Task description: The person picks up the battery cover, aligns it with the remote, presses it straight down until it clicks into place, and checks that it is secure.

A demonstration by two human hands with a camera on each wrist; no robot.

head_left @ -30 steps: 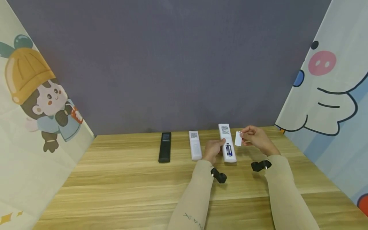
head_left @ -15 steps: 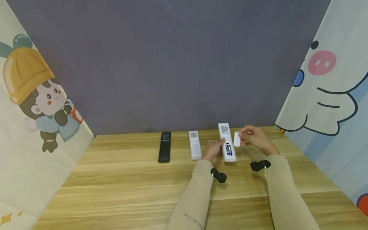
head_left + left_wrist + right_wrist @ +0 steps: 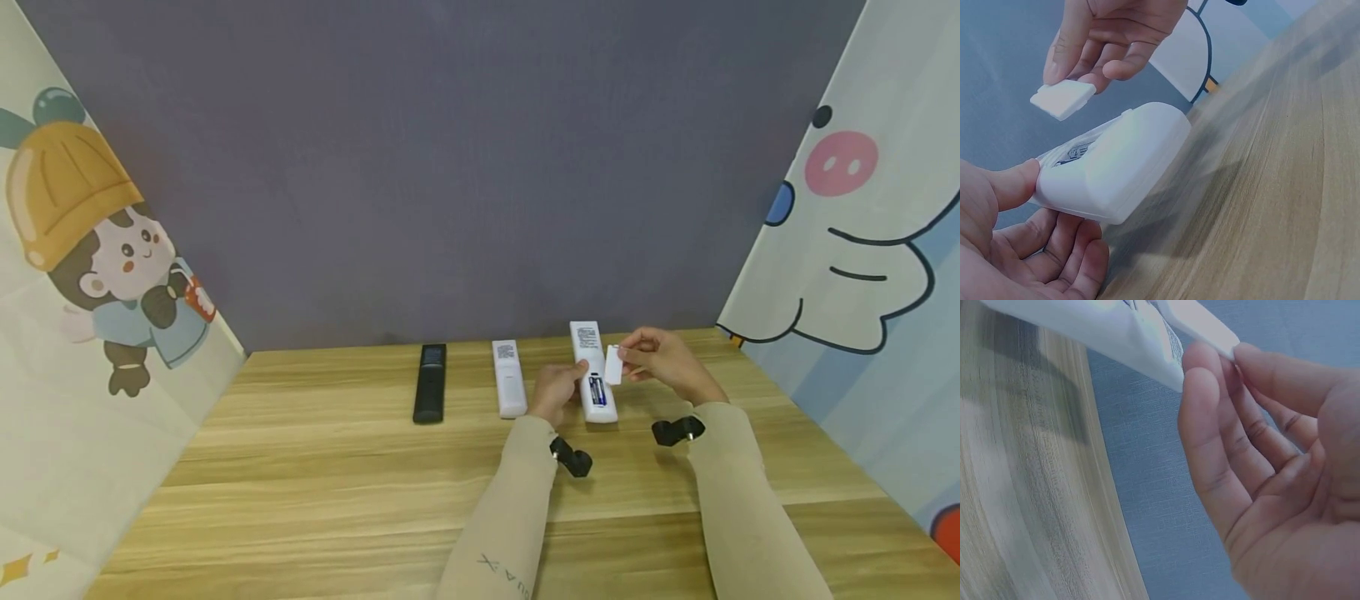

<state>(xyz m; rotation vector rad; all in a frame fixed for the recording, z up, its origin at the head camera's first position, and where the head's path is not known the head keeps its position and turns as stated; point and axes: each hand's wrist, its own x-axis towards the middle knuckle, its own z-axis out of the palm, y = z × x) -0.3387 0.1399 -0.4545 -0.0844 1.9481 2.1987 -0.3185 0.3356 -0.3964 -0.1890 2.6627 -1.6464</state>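
My left hand (image 3: 555, 390) grips a white remote control (image 3: 593, 358) by its side, thumb on its upper face and fingers beneath. The remote lies back side up, a printed label at its far end. Its battery compartment is uncovered, and blue batteries (image 3: 597, 390) sit inside. Between thumb and fingertips my right hand (image 3: 663, 360) pinches a small white battery cover (image 3: 613, 365), which overlaps the remote's right edge in the head view. In the left wrist view the cover (image 3: 1063, 99) is above the remote (image 3: 1116, 165), apart from it.
Left of the hands, a second white remote (image 3: 510, 379) lies back side up with its cover on. Farther left lies a black remote (image 3: 430, 385). The wooden table (image 3: 337, 500) ends at a grey panel (image 3: 480, 167), with cartoon-printed walls at both sides.
My right hand has brought the battery cover slightly left, from beside the remote to over its right edge. The left hand and the held remote stay almost still.
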